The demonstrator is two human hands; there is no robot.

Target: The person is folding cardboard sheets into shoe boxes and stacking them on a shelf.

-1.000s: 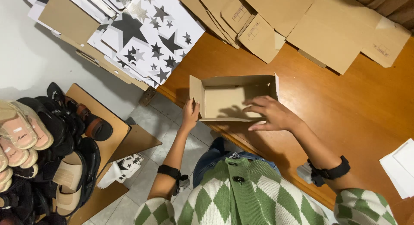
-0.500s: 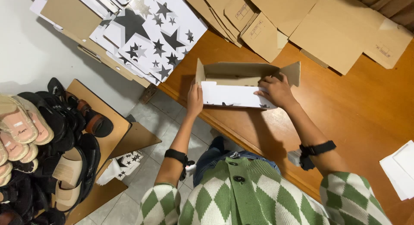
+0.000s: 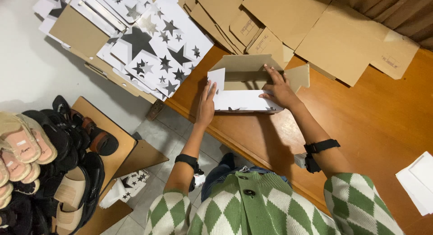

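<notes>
Box [image 3: 246, 88], half-folded cardboard, white star-printed outside, sits on wooden table [image 3: 370, 127] near its edge. My left hand [image 3: 205, 106] lies flat, fingers straight, against box's left end. My right hand [image 3: 279, 87] presses open-palmed on front wall, fingertips over rim. Beyond: flat star-printed blanks [image 3: 153, 50], plain brown cardboard sheets [image 3: 315, 23].

We see a half-folded cardboard box [image 3: 246, 88], brown inside and white with black stars outside, lying open on its side at twelve o'clock, flaps sticking out at both ends.
</notes>
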